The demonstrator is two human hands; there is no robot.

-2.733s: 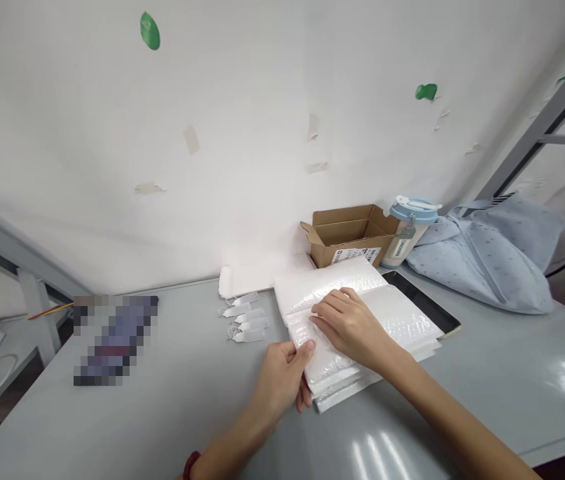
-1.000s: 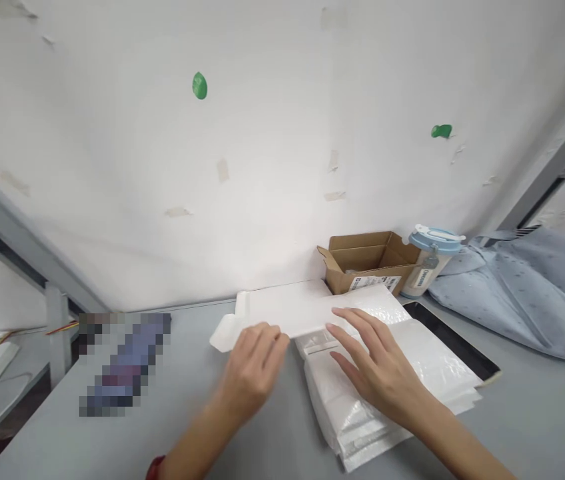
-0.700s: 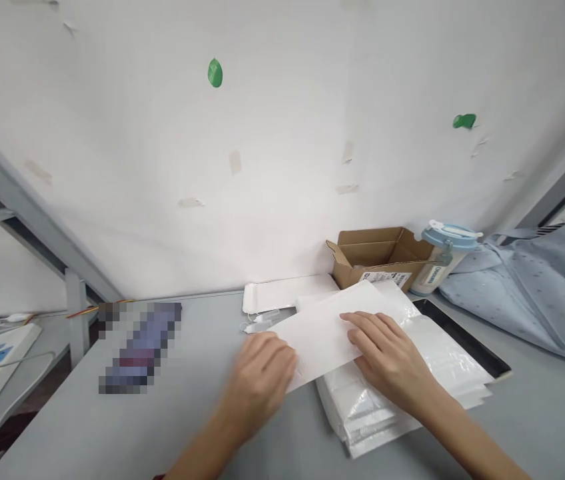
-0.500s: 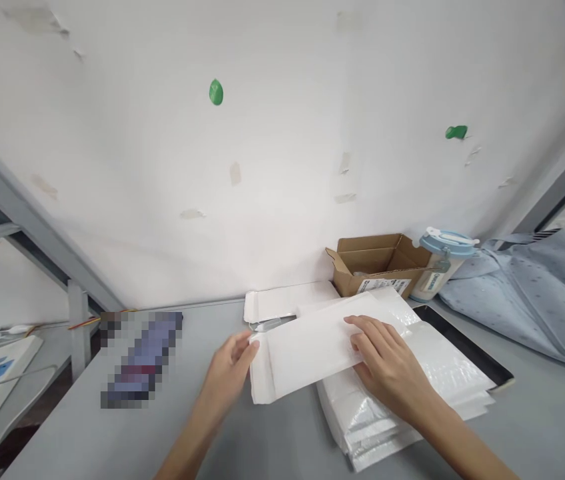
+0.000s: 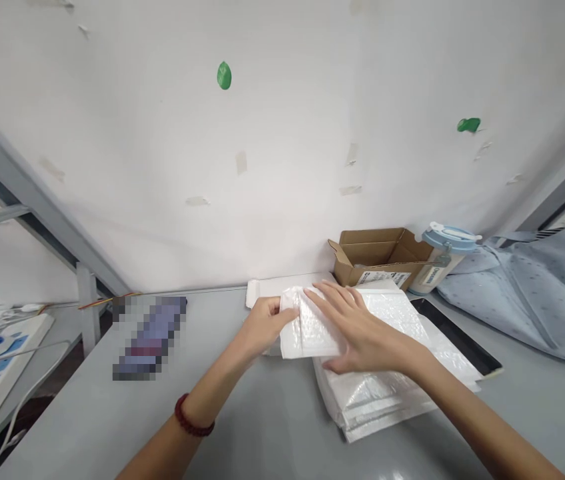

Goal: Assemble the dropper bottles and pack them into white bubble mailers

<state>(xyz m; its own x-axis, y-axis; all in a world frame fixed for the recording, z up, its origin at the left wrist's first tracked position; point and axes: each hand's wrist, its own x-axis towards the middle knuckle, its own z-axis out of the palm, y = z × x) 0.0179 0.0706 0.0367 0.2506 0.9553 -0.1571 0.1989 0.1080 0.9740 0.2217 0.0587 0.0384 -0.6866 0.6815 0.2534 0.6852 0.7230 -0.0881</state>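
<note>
My left hand [image 5: 268, 325] pinches the left end of a white padded envelope [image 5: 312, 337], thumb on top and fingers curled behind the edge. The envelope has a glossy, crinkled face and a crease near that end. My right hand [image 5: 362, 328] lies over it with fingers stretched and spread, hiding part of its surface. Below and to the right is a stack of similar glossy white envelopes [image 5: 362, 393], partly under my right forearm. Another white envelope [image 5: 253, 292] lies behind, against the wall, mostly covered by the held one.
An open cardboard box [image 5: 377, 257] and a blue-lidded cup [image 5: 437, 263] stand by the wall. A black tray [image 5: 462, 340] and a pale blue fabric bag [image 5: 522, 293] lie to the right. A blurred-out purple item [image 5: 155, 337] and a power strip [image 5: 5, 373] are left.
The held envelope showed a smooth white face with a flap; now a glossy, crinkled face is uppermost. Both hands have moved up, the left one also rightward, and my right fingers have spread.
</note>
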